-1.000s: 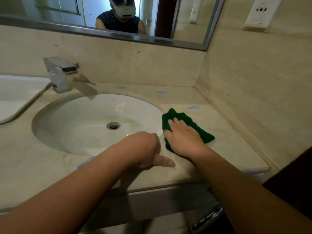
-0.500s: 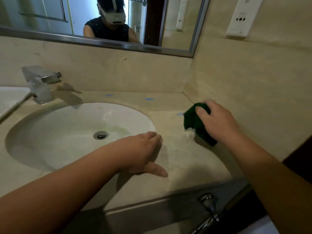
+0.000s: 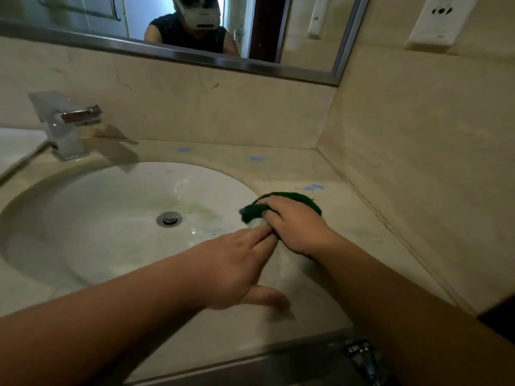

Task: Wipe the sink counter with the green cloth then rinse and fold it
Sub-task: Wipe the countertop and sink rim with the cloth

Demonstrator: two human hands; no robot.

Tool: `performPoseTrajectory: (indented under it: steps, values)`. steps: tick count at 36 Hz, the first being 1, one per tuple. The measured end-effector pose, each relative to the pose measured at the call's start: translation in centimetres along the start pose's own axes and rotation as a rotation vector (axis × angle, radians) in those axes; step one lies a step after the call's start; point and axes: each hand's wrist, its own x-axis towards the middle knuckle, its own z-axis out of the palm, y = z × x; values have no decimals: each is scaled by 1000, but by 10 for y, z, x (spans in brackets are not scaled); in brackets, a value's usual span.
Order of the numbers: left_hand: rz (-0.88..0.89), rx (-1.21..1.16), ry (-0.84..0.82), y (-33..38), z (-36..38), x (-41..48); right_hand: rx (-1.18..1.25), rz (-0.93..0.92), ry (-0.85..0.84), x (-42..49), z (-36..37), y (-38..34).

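Green cloth [image 3: 289,200] bunched under right hand [image 3: 299,228]

bathroom. evidence: white oval basin [image 3: 111,218] sunk into a beige stone desk [image 3: 362,227]; chrome mixer tap [image 3: 65,126] at the rim; round drain plug [image 3: 169,218]; metal-framed wall mirror [image 3: 295,32] above a stone splashback [image 3: 223,112]; white socket plate [image 3: 437,20] on the side wall.

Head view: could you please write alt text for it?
A person's right hand holds a bunched green cloth on the beige counter at the right rim of the white sink. The left hand rests open beside it; a chrome faucet stands back left.
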Motion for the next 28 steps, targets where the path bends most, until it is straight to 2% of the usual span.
performPoseTrajectory:
  steps: [3,6,8,10,12,16,18,20,24,28]
  values:
    - [-32,69,54,1,1,-5,182,-2,64,7,-9,-10]
    - [-58,103,30,-1,-2,-5,319,100,263,6,-46,-5]
    - [-38,87,51,-10,-4,0,323,151,394,-1,-77,10]
    - [-24,68,79,-21,-6,8,231,172,455,-8,-99,33]
    - [-22,62,96,-32,-8,18,67,244,426,-11,-104,62]
    - [-36,60,72,-49,-12,38,-193,432,130,-9,-60,106]
    - [-44,36,65,-55,-12,46,-288,440,81,-4,-37,119]
    - [-43,6,75,-57,-9,50,-291,431,102,8,-32,127]
    - [-13,36,124,-53,-3,54,-204,426,26,40,-40,125]
    - [-22,-17,100,-53,-2,54,-234,309,-38,64,-35,90]
